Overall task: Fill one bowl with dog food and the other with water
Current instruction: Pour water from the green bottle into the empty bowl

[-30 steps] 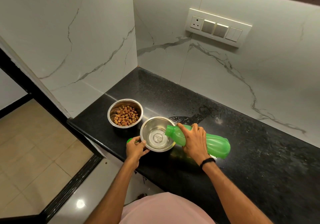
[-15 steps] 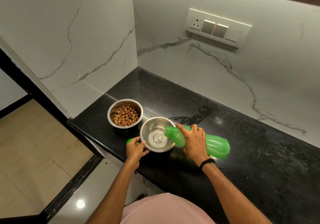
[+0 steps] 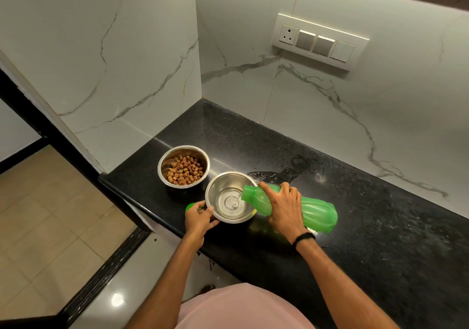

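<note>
Water bowl (image 3: 217,184): any neighbours?
— Food bowl (image 3: 163,166) of brown kibble (image 3: 184,170) just beyond the left hand (image 3: 199,218); a wet patch (image 3: 291,168) on the counter (image 3: 380,214) past the right hand (image 3: 281,209).
— Its look?
— Steel, with shallow clear water and a thin stream falling in.
— Hands?
— It sits between them. The left holds a green cap (image 3: 190,206) and touches its rim; the right grips the tilted green bottle (image 3: 317,212), mouth over it.

head-worn, facing down, close over countertop (image 3: 253,145)
</note>
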